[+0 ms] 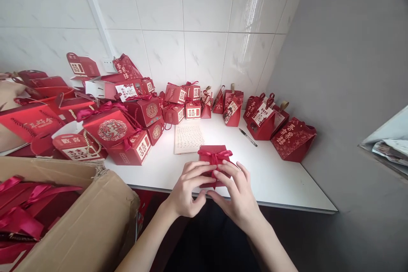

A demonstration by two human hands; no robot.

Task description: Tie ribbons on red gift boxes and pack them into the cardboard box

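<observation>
A small red gift box (213,150) sits close to the front edge of the white table. Across its lid is a dark pink ribbon (225,153) tied in a bow. My left hand (191,189) reaches over the box from the left, its fingers stretched apart and their tips on the ribbon near the knot. From the right, my right hand (236,191) lies over the lid with spread fingers, also touching the ribbon. Both thumbs point at each other in front of the box, apart from the fingers. My fingers hide much of the lid and the knot.
Behind the box lie a written notebook sheet (188,138) and a pen (247,137). Red boxes (127,146) are piled at left; red bags (293,138) stand at right. An open cardboard carton (86,216) with ribboned boxes fills the lower left. A grey wall (350,72) bounds the right.
</observation>
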